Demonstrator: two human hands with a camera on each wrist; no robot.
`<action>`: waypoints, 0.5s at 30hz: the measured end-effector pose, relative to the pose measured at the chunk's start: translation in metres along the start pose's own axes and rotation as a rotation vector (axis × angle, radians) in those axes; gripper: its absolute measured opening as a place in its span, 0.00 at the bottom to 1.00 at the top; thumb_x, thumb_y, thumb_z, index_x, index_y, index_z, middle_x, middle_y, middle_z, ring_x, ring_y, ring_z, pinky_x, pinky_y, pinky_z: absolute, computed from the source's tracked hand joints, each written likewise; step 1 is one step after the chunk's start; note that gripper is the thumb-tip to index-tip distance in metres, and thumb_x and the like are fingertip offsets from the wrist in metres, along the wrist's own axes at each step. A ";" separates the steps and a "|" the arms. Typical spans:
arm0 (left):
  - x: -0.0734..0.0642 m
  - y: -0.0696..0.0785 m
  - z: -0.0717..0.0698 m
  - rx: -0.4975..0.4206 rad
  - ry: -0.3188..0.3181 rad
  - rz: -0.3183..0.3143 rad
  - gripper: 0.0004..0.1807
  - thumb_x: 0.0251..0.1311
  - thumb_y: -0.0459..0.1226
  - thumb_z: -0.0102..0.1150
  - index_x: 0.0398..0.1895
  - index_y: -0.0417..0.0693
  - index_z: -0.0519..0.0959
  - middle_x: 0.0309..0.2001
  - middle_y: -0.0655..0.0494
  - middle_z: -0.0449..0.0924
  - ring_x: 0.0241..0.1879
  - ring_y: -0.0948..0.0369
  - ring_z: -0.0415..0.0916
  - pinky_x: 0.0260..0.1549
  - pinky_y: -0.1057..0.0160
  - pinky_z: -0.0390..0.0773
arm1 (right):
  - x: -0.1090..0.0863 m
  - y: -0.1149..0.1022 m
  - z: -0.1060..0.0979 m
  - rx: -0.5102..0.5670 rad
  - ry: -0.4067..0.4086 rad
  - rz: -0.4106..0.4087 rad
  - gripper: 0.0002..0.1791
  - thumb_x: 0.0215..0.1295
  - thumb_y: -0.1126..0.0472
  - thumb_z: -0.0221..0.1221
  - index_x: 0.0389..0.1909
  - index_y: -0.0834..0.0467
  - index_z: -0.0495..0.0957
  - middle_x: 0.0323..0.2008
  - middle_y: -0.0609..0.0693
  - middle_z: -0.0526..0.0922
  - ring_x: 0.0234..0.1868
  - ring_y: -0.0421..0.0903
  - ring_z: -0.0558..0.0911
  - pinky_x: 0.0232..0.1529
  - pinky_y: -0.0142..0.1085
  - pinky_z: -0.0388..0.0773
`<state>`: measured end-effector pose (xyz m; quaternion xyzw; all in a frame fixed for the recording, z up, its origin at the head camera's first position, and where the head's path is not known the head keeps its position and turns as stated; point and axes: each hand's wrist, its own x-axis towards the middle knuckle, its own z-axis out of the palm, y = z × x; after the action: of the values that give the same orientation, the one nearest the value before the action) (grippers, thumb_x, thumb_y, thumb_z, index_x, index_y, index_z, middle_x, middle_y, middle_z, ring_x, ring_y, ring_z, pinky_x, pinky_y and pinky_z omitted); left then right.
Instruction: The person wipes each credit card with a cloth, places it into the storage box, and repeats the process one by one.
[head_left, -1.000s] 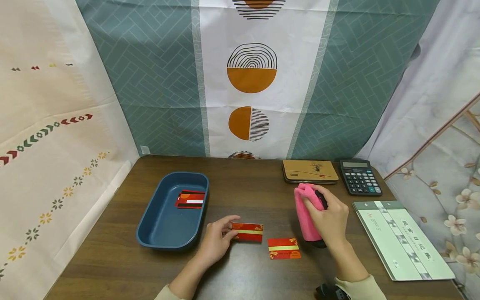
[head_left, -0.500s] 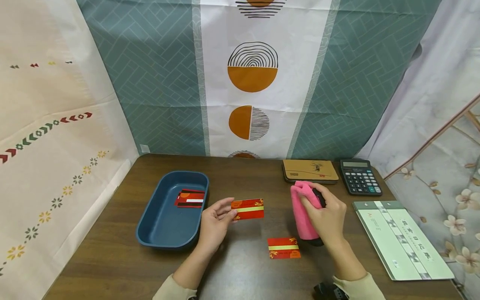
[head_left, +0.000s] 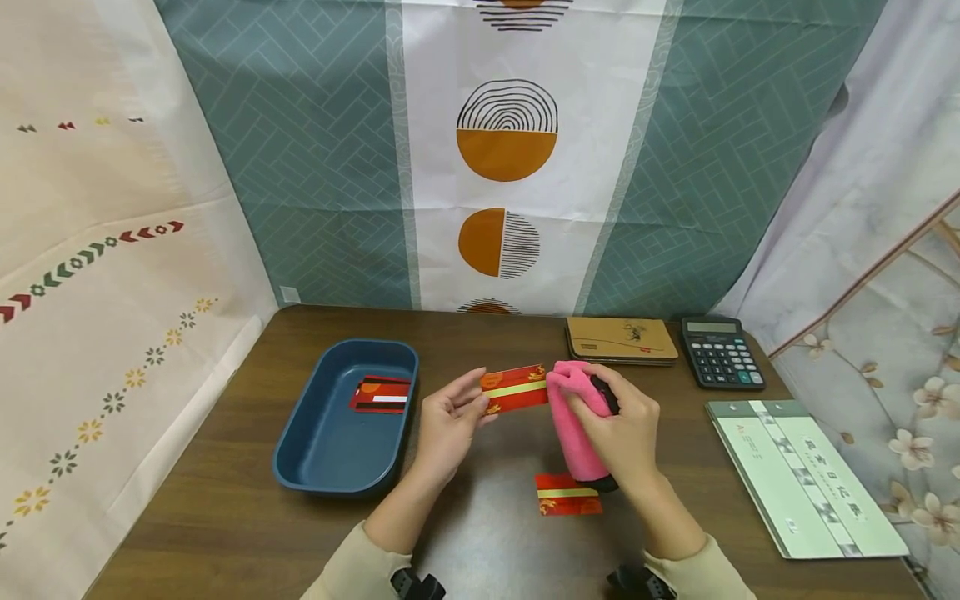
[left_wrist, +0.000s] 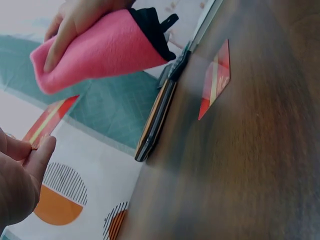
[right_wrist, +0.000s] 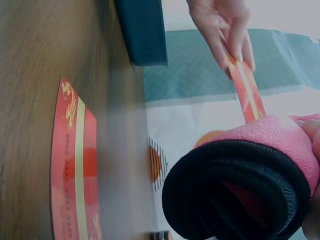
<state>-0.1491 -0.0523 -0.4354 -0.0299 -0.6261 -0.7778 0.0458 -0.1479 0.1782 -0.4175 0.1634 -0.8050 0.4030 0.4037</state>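
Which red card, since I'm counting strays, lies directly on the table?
The red card below the pink cloth; the left hand holds another, the rest lie in the tray.

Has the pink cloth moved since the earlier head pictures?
Yes. In the head view, the pink cloth, held in the right hand, has shifted left, farther from the calculator, which has stayed put.

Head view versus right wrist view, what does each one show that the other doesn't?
Only the head view: the calculator, the green notebook and the red cards lying inside the blue tray.
Only the right wrist view: the coiled inner layers of the pink cloth.
Both: the tray, the left hand pinching a red card, the right hand gripping the cloth, a second red card on the table.
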 end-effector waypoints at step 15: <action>0.002 0.002 0.022 -0.018 -0.202 0.065 0.22 0.63 0.19 0.59 0.61 0.29 0.77 0.47 0.29 0.82 0.43 0.52 0.86 0.39 0.55 0.87 | -0.003 -0.018 0.018 -0.109 -0.046 -0.194 0.25 0.45 0.64 0.79 0.47 0.62 0.84 0.32 0.56 0.87 0.27 0.49 0.85 0.24 0.45 0.85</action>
<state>-0.1506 -0.0318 -0.4283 -0.1290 -0.6191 -0.7746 0.0074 -0.1452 0.1527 -0.4172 0.2275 -0.8151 0.3136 0.4307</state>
